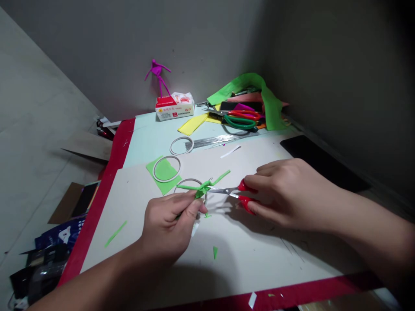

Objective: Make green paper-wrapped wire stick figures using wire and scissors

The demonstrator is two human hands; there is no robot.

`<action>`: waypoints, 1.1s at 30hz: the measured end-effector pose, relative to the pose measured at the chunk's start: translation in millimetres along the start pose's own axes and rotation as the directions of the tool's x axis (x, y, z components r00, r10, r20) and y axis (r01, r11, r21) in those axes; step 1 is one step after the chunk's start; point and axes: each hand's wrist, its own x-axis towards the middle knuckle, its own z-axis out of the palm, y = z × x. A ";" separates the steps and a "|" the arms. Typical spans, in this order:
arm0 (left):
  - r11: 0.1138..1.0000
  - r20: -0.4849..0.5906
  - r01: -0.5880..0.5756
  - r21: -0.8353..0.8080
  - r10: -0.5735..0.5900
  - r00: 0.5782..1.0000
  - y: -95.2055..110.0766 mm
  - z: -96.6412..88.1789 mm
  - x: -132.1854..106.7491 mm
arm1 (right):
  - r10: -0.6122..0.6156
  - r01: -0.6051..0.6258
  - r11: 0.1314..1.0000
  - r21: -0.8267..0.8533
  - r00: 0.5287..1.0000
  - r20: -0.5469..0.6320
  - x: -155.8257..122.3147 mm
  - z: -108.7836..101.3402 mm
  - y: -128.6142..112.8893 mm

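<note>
The red edge of the table [308,288] lies nearest, with a white scrap [252,299] on it and a green offcut [215,252] a little further in. Above the pale sheet, the left hand [168,229] pinches a green paper piece [202,188] between thumb and fingertips, holding it clear of the table. The right hand [282,194] is closed through the red handles of the scissors [231,192], whose tips meet the piece. The pinching fingertips sit just beside the blades, so a careless snip could nick them. The thin arms of the piece could likely be severed, or the piece could twist in so light a pinch. A ring [191,183] just behind could foul the tips. Further back lie more scissors [241,119].
</note>
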 end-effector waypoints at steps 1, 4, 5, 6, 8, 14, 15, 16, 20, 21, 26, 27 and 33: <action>1.000 0.009 0.016 -0.008 -0.016 1.000 0.1 -0.2 0.6 | -0.006 0.006 1.000 0.002 1.000 0.003 0.6 0.2 1.0; 0.997 0.045 0.062 -0.040 -0.060 0.997 0.9 -1.0 1.3 | -0.016 0.016 1.000 0.005 1.000 0.000 1.9 1.6 1.8; 0.996 0.056 0.078 -0.048 -0.075 0.996 1.3 -1.3 1.2 | -0.018 0.018 1.000 0.008 1.000 -0.001 2.1 2.3 1.4; 0.994 0.067 0.096 -0.056 -0.092 0.993 1.8 -1.6 1.0 | -0.019 0.019 1.000 0.010 1.000 -0.002 2.3 3.0 0.7; 0.989 0.089 0.132 -0.073 -0.126 0.988 2.7 -2.1 0.7 | -0.022 0.022 1.000 0.014 1.000 -0.007 2.7 4.4 -1.2; 0.952 0.142 0.272 -0.141 -0.252 0.957 2.5 -2.9 -0.2 | -0.027 0.028 0.999 0.026 0.998 -0.055 4.0 7.6 -4.8; 0.944 0.150 0.290 -0.157 -0.268 0.952 2.0 -2.8 -0.5 | -0.027 0.029 0.999 0.031 0.998 -0.059 4.0 8.0 -4.8; 0.936 0.159 0.305 -0.177 -0.278 0.947 1.4 -2.7 -1.0 | -0.029 0.031 0.999 0.035 0.998 -0.063 3.9 8.6 -4.7; 0.899 0.191 0.361 -0.249 -0.320 0.928 -0.6 -1.9 -2.9 | -0.034 0.037 0.999 0.028 0.995 -0.098 3.0 12.0 -3.7; 0.890 0.197 0.372 -0.263 -0.328 0.924 -1.0 -1.6 -3.4 | -0.036 0.039 0.999 0.022 0.993 -0.111 2.9 13.3 -3.3; 0.859 0.225 0.406 -0.313 -0.349 0.910 -2.3 -0.4 -4.2 | -0.039 0.040 0.999 0.007 0.989 -0.146 3.5 18.3 -1.1; 0.856 0.228 0.410 -0.316 -0.351 0.908 -2.4 -0.2 -4.0 | -0.038 0.039 0.999 0.006 0.988 -0.148 3.5 18.2 -0.9; 0.876 0.212 0.388 -0.288 -0.337 0.917 -0.5 -1.0 -2.5 | -0.036 0.038 0.999 0.016 0.992 -0.117 2.8 11.4 -3.4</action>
